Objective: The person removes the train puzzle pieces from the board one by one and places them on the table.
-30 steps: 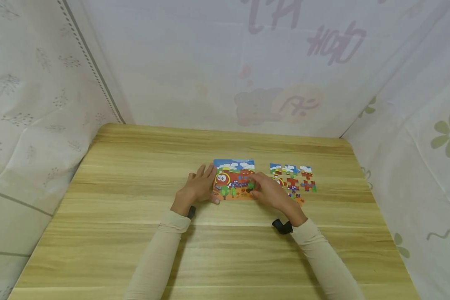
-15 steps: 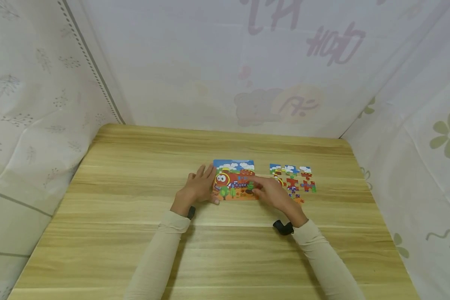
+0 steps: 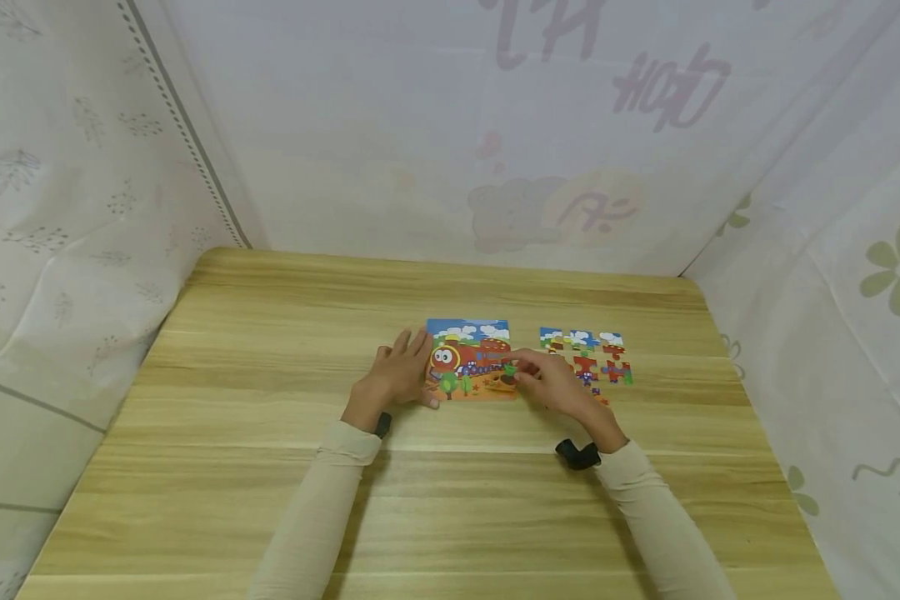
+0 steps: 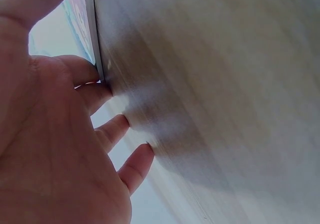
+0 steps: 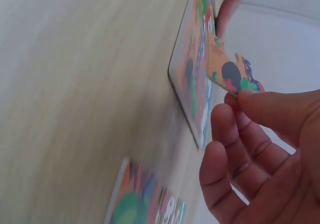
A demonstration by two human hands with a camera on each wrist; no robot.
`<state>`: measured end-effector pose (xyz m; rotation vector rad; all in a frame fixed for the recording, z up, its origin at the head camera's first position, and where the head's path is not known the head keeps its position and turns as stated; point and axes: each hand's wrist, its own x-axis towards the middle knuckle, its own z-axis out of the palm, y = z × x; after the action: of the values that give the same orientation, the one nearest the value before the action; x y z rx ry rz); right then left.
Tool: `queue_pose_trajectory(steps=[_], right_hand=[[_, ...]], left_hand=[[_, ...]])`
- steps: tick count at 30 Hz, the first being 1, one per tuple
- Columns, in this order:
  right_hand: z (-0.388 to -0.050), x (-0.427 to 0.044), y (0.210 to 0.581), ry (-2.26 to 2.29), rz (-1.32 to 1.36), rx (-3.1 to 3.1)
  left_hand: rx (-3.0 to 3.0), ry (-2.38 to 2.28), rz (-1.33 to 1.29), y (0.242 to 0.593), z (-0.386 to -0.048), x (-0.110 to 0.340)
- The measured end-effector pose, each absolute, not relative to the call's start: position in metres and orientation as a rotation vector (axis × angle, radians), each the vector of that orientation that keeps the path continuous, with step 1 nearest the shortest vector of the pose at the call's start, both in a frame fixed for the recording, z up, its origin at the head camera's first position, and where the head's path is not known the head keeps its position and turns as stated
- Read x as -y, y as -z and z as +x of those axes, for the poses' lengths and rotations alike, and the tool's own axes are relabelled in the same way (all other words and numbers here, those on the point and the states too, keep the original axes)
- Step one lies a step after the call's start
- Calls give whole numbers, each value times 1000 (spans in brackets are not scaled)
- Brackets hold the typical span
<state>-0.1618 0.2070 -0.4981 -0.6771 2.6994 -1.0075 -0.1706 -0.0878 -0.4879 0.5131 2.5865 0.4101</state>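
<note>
A colourful jigsaw board [image 3: 461,331] with a cartoon red train picture lies on the table between both hands. My left hand [image 3: 399,372] rests against the board's left edge; in the left wrist view its fingertips touch the tabletop beside the board edge. Between thumb and index finger, my right hand [image 3: 553,385] pinches a jigsaw piece [image 5: 225,67], orange with green and a dark patch. That piece is tilted above the board's lower right part, and the other right fingers are loosely bent. Part of it is hidden by the fingertips in the head view.
Right of the board lie several other jigsaw pieces [image 3: 585,365], set out in rough rows, some hidden behind my right hand. The wooden table [image 3: 270,467] is bordered by printed cloth walls [image 3: 345,167] at the back and sides.
My right hand has shifted slightly right, drawing the pinched jigsaw piece toward the board's right edge. The left hand and the board stay where they were.
</note>
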Motion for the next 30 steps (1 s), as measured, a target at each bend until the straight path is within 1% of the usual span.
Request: queue_pose_trajectory(steps=[18, 30], right_hand=[[-156, -282, 493, 1123, -530, -2629], [-144, -318, 492, 1132, -374, -2660]], left_hand=[[-2584, -408, 507, 486, -170, 88], [-2593, -397, 518, 487, -169, 88]])
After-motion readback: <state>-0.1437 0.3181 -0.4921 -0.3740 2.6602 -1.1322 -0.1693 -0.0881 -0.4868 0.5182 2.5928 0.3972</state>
